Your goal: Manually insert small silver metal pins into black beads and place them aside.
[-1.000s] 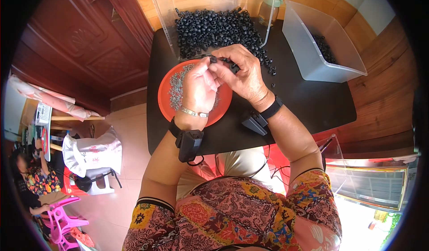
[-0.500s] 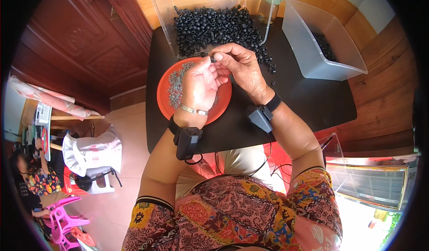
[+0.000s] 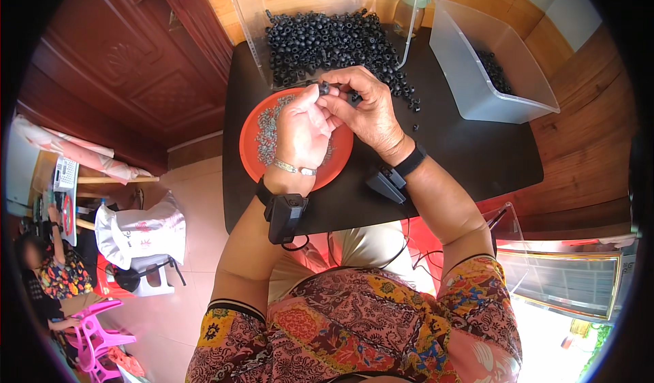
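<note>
Above the far rim of an orange-red plastic dish (image 3: 248, 148), my two hands meet. My left hand (image 3: 304, 131) is turned palm up, with a small black plastic ring-like part (image 3: 325, 88) pinched at its fingertips. Close against it, my right hand (image 3: 371, 107) is closed, its thumb on the left fingers. A second dark piece (image 3: 353, 98) shows among the curled right fingers, mostly covered. Many small grey pieces (image 3: 267, 134) lie in the dish, partly hidden by my left hand. Behind my hands is a large heap of similar black parts (image 3: 327, 39).
The heap spills from a clear plastic bin (image 3: 252, 42) onto the dark table (image 3: 470, 151). A translucent box (image 3: 490, 100) with more black parts stands at the right, and a lidded jar (image 3: 409, 15) at the back. At far left another person (image 3: 65, 274) sits near a pink stool (image 3: 95, 335).
My right thumb has slid down off the black part, leaving it more exposed at my left fingertips. A dark piece now shows in my right fingers. The left hand is nearly still.
</note>
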`<control>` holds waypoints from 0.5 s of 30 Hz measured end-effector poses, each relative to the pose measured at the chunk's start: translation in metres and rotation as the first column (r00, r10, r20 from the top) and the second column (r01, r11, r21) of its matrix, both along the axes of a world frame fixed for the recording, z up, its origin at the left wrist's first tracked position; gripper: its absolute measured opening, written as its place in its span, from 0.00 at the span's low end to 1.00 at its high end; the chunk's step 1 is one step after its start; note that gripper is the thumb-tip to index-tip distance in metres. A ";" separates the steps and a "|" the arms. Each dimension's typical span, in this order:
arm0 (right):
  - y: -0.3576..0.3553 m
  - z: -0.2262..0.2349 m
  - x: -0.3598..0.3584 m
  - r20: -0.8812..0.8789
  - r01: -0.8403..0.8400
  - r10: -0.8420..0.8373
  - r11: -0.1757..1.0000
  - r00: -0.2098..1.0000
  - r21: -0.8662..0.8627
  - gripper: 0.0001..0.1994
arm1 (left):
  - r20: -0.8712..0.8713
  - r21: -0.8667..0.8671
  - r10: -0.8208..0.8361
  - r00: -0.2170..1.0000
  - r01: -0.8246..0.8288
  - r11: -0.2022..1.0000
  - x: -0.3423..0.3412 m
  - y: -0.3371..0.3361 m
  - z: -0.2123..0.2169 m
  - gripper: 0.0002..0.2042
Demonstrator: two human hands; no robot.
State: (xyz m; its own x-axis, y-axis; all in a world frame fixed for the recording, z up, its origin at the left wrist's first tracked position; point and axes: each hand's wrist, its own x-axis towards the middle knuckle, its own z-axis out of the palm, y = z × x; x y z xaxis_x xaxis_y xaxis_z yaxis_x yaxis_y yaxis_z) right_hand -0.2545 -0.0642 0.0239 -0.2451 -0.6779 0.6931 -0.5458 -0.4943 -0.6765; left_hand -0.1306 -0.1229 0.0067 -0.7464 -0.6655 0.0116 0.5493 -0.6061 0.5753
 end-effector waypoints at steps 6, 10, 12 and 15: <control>0.002 -0.001 0.000 -0.005 -0.036 0.036 0.999 0.999 -0.032 0.15 | -0.005 -0.043 0.003 1.000 -0.003 0.999 -0.002 0.004 0.004 0.11; -0.001 -0.004 0.002 0.199 -0.108 0.102 0.994 0.975 0.024 0.14 | 0.056 -0.032 0.036 0.998 -0.034 0.999 -0.001 0.005 0.010 0.12; 0.001 0.000 0.000 0.089 -0.072 0.071 0.997 0.993 0.016 0.14 | 0.024 -0.045 0.011 1.000 -0.010 0.999 0.000 0.003 0.005 0.12; 0.001 0.001 -0.001 -0.039 -0.013 0.012 1.000 0.999 -0.020 0.15 | 0.043 -0.035 0.033 0.999 -0.032 0.999 -0.001 0.002 0.002 0.13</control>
State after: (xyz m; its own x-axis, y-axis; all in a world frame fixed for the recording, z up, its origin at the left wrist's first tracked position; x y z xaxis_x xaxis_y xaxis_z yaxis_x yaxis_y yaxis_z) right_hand -0.2557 -0.0631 0.0248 -0.2092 -0.6662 0.7158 -0.5653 -0.5149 -0.6444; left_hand -0.1318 -0.1212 0.0086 -0.7247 -0.6891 0.0028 0.5424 -0.5679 0.6192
